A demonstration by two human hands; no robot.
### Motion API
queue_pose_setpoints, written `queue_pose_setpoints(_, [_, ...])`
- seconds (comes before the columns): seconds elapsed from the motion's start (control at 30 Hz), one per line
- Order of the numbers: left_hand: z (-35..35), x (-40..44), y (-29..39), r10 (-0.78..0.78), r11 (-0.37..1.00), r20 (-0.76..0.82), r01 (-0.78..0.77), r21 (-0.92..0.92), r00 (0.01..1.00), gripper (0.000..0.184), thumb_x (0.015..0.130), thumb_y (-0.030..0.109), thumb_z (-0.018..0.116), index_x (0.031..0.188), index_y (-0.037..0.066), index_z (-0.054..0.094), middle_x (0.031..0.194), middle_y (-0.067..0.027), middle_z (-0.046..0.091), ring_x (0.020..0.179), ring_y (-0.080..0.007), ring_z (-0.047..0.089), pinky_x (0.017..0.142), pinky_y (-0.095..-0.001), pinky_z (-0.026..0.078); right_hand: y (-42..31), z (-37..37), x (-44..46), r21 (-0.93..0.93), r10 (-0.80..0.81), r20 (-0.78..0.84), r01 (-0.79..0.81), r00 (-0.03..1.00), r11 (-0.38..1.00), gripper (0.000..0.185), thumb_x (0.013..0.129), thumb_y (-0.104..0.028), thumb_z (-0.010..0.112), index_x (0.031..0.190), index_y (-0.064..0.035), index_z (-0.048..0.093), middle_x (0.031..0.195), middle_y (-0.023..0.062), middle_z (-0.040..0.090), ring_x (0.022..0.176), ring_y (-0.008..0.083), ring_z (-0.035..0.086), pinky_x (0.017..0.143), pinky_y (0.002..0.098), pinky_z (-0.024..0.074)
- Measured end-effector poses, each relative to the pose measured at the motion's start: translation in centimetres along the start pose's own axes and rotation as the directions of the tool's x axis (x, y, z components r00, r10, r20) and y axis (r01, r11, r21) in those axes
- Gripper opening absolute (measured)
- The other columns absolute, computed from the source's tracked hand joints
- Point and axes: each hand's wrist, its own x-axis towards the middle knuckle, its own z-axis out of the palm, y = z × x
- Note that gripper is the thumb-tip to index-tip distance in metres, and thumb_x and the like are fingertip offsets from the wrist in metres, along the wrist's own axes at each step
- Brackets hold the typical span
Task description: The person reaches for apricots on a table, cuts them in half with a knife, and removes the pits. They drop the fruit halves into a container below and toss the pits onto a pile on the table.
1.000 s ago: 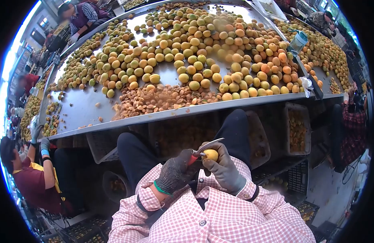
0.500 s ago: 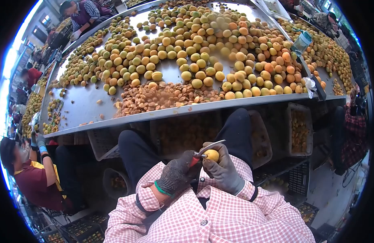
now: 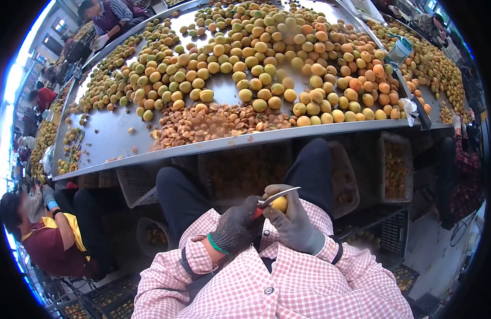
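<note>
We count two gloved hands, one cutter (image 3: 280, 195) and one yellow fruit (image 3: 280, 204) between them, held in front of the chest on the near side of the table (image 3: 104, 139). On the table we see one wide heap (image 3: 256, 47) of yellow, green and orange fruits, too many to count, one patch of brown pieces (image 3: 213, 125) along the near edge, one bottle (image 3: 398, 52) at the far right and one white scrap (image 3: 410, 109) at the right. Beneath, three pale crates (image 3: 129, 187) show clearly, one left of the knees and two to the right, with one bucket (image 3: 139, 236) at the near left. At least four other people sit around, two left and two right. Both our elbows are bent and the forearms slant inward. The left hand (image 3: 235, 228), in a dark glove, has its fingers curled round the cutter's red handle, back of the hand upward. The right hand (image 3: 296, 223), in grey, grasps the fruit, thumb on the near side and fingers bent over the far side. The blade slants across the fruit; whether it cuts in, we cannot tell.
</note>
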Motion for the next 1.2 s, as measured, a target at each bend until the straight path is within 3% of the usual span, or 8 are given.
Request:
queue_pose_setpoints(0.13, [0.5,0.6,-0.2,0.042,0.994,-0.007,-0.043,-0.103,0.999,0.034,0.084,0.015,0.063,0.113,0.006,0.047,0.090,-0.0239,0.063,0.081,-0.0434,0.062,0.066,-0.0450,0.051,0.2,-0.9,1.0,-0.442,-0.319,0.062,0.312,0.946,0.841,0.033,0.091,-0.018,0.062,0.115,-0.0056,0.044,0.107,0.0074,0.049,0.094,0.0131,0.051,0.085,0.0248,0.0433])
queue_pose_setpoints(0.23, [0.2,1.5,-0.3,0.047,0.994,0.025,-0.045,-0.100,0.999,0.037,0.083,0.019,0.066,0.112,0.006,0.047,0.090,-0.0234,0.063,0.081,-0.0419,0.063,0.066,-0.0439,0.051,0.4,-1.3,0.8,-0.034,-0.001,-0.005,0.001,1.000,0.999,0.031,0.088,-0.013,0.064,0.112,-0.0046,0.046,0.109,0.0064,0.049,0.096,0.0124,0.051,0.085,0.0256,0.0436])
queue_pose_setpoints(0.3, [0.0,2.5,-0.7,0.091,0.991,0.022,-0.088,-0.100,0.996,0.038,0.083,0.020,0.067,0.112,0.006,0.047,0.090,-0.0217,0.063,0.080,-0.0397,0.064,0.066,-0.0430,0.051,-0.5,-2.8,1.8,0.482,0.491,0.249,-0.547,0.835,0.685,0.029,0.089,-0.010,0.063,0.113,-0.0050,0.047,0.109,0.0047,0.051,0.093,0.0104,0.051,0.084,0.0232,0.0436])
queue_pose_setpoints(0.4, [-0.5,4.2,-0.7,0.143,0.907,-0.121,-0.179,-0.381,0.982,0.034,0.086,0.016,0.065,0.113,0.007,0.047,0.087,-0.0118,0.061,0.073,-0.0249,0.063,0.065,-0.0366,0.051,1.3,-3.0,2.8,0.122,0.084,-0.030,-0.079,0.996,0.989,0.029,0.093,-0.015,0.057,0.120,-0.0072,0.048,0.101,0.0007,0.056,0.083,0.0055,0.050,0.074,0.0167,0.0434])
queue_pose_setpoints(0.53, [-3.9,3.9,0.4,-0.017,0.206,0.055,0.057,-0.977,0.998,0.031,0.090,0.001,0.054,0.119,0.009,0.047,0.092,-0.0028,0.057,0.080,-0.0077,0.055,0.067,-0.0218,0.047,1.0,-5.3,3.4,0.838,0.299,0.069,-0.218,0.952,0.500,0.043,0.090,-0.020,0.062,0.128,-0.0073,0.045,0.108,0.0102,0.059,0.092,0.0192,0.061,0.080,0.0271,0.0511])
queue_pose_setpoints(0.67, [-3.2,3.4,1.6,-0.045,0.572,-0.118,-0.071,-0.817,0.992,0.028,0.088,0.009,0.059,0.115,0.008,0.052,0.080,-0.0050,0.060,0.066,-0.0177,0.060,0.061,-0.0286,0.049,-1.2,-4.7,3.6,0.837,0.216,0.110,-0.207,0.970,0.507,0.037,0.092,-0.021,0.059,0.125,-0.0072,0.048,0.113,0.0099,0.057,0.100,0.0177,0.059,0.088,0.0283,0.0490])
queue_pose_setpoints(0.73, [-3.6,3.1,1.4,0.227,0.972,-0.124,-0.232,-0.033,0.966,0.028,0.083,0.017,0.067,0.106,0.005,0.057,0.083,-0.0134,0.063,0.070,-0.0290,0.063,0.065,-0.0346,0.051,0.1,-4.8,3.7,0.762,0.051,0.151,-0.149,0.987,0.631,0.050,0.090,-0.027,0.062,0.131,-0.0066,0.043,0.123,0.0141,0.054,0.114,0.0289,0.056,0.099,0.0405,0.0445])
queue_pose_setpoints(1.2, [-3.3,0.6,0.8,0.321,0.928,-0.212,-0.262,0.266,0.923,0.032,0.077,0.012,0.071,0.107,0.007,0.063,0.088,-0.0164,0.067,0.079,-0.0346,0.066,0.067,-0.0357,0.054,-1.6,-1.2,2.8,0.722,-0.038,0.091,-0.040,0.995,0.690,0.054,0.079,0.008,0.066,0.124,-0.0076,0.041,0.125,0.0124,0.053,0.122,0.0243,0.050,0.105,0.0353,0.0382])
